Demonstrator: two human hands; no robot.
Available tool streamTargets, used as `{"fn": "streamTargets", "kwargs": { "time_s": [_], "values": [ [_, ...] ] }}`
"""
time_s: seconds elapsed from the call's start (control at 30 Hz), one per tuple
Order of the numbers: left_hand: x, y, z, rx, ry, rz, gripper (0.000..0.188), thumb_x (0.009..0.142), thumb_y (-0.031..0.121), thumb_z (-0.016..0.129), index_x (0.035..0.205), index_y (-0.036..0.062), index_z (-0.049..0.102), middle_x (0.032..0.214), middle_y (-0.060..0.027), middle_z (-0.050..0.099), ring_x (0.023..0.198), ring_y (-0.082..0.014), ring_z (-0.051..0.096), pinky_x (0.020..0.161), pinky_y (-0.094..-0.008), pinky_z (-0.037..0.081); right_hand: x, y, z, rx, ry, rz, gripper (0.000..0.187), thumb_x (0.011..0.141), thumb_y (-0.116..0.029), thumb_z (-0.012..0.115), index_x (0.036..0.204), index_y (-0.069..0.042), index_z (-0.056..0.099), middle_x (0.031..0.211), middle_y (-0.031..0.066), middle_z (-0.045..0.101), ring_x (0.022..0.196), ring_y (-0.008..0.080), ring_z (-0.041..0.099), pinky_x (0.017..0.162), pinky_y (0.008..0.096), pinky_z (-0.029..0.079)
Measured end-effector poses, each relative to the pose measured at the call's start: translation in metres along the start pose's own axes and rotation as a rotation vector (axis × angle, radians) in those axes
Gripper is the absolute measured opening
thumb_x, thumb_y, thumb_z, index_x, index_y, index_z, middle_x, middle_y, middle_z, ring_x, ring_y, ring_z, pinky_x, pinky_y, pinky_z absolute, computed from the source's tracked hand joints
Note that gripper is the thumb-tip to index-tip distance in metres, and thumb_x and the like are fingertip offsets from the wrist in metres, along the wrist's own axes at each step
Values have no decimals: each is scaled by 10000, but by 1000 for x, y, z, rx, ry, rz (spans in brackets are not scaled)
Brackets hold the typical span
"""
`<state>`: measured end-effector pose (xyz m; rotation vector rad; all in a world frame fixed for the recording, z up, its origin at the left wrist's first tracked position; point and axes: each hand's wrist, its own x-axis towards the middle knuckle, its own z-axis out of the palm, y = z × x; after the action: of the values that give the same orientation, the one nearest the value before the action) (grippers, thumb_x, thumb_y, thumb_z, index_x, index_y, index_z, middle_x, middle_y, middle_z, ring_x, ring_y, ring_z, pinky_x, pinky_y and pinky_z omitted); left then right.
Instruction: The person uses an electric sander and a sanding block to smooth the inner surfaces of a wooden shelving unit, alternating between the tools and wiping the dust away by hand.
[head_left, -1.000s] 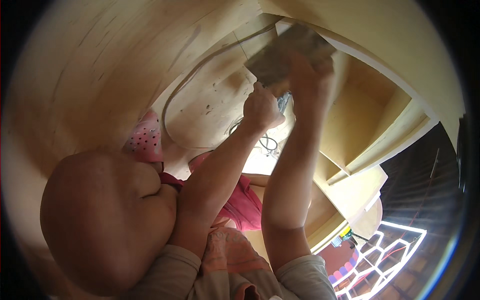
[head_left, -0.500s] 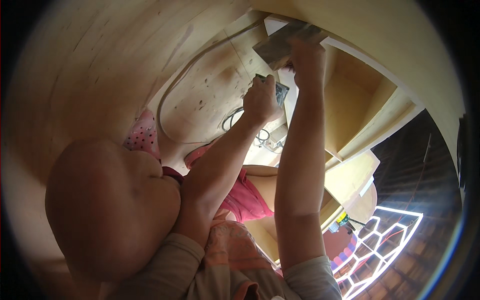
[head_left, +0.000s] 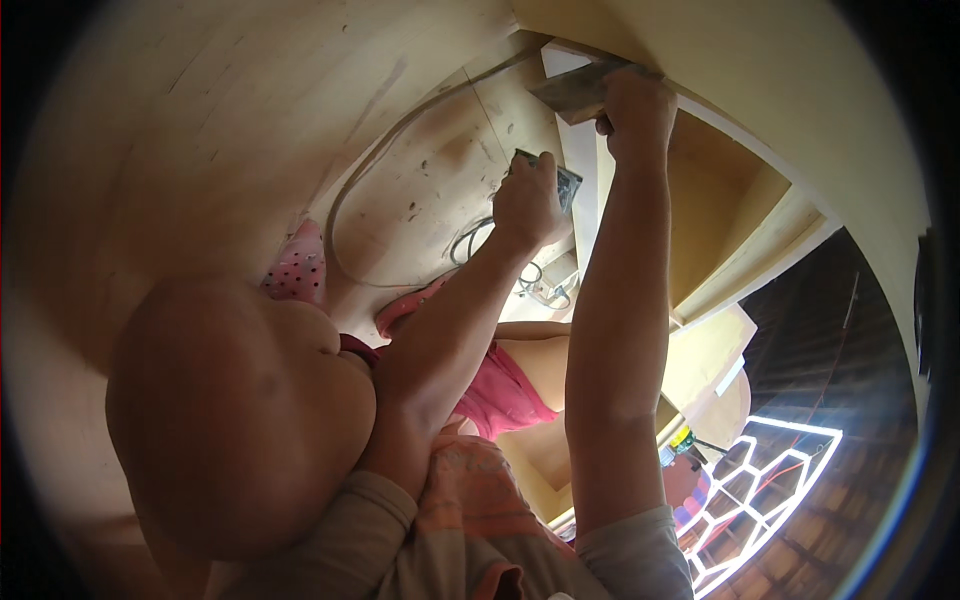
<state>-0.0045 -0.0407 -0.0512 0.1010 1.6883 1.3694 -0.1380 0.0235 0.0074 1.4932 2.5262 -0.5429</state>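
Head view: flat plate [head_left: 570, 97] at 1 o'clock near the upper rim; long axis roughly 9-to-3, free end toward 9. Right hand [head_left: 641, 108]: grip closed on its 3 o'clock end. Left hand [head_left: 528, 203], nearer centre: grip wrapped round dark flat tool [head_left: 569, 190]. Open wooden compartment [head_left: 725, 180] at 2; pink dotted shoe [head_left: 297, 268] between 9 and 10.

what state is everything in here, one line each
right hand: closed on flat tool
flat tool: held, tilted
left hand: closed on dark piece
dark piece: held, partly hidden
light frame: lit
pink shoes: worn
wooden compartment: open
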Motion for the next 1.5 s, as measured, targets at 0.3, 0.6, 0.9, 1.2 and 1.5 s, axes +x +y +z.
{"fn": "streamTargets", "kwargs": {
  "time_s": [0.3, 0.6, 0.9, 1.2, 1.5],
  "values": [
    [8, 1, -4, -17, 75, -3, 539, 647, 112, 718, 1104, 42, 440, 1040, -259, 474, 881, -412, 615, 759, -448, 541, 51, 56, 21, -90, -37, -318, 51, 739, -69, 632, 756, -45, 674, 645, 92, 616, 518, 203, 577, 451, 331, 419],
    [11, -7, 4, 48, 116, 50, 451, 768, 297, 672, 1088, 63, 458, 971, -248, 514, 789, -376, 648, 673, -451, 545, 16, 49, 38, -997, -113, -613, 171, 815, -95, 557, 720, 41, 599, 576, 90, 565, 461, 192, 548, 430, 347, 430],
    [-1, -8, 2, 88, 112, 83, 466, 726, 249, 712, 1047, 49, 439, 968, -254, 509, 787, -381, 644, 662, -442, 554, 40, 66, 42, -440, -51, -589, 151, 734, -52, 603, 606, 26, 618, 615, 107, 638, 489, 199, 601, 442, 354, 475],
    [8, -24, 4, 25, 157, 75, 468, 721, 222, 697, 1077, 26, 465, 960, -261, 524, 776, -403, 645, 662, -446, 556, 33, 49, 84, -1373, -216, -876, 95, 736, -142, 641, 815, -105, 678, 704, 91, 657, 676, 278, 665, 575, 406, 511],
    [5, -15, -3, -26, 66, -70, 762, 590, 329, 791, 1189, 51, 410, 1076, -230, 511, 944, -389, 611, 829, -423, 517, -63, 79, -63, 171, -115, -233, 312, 814, -182, 674, 1045, 26, 672, 974, 78, 687, 866, 115, 618, 777, 280, 480]
  ]
}}
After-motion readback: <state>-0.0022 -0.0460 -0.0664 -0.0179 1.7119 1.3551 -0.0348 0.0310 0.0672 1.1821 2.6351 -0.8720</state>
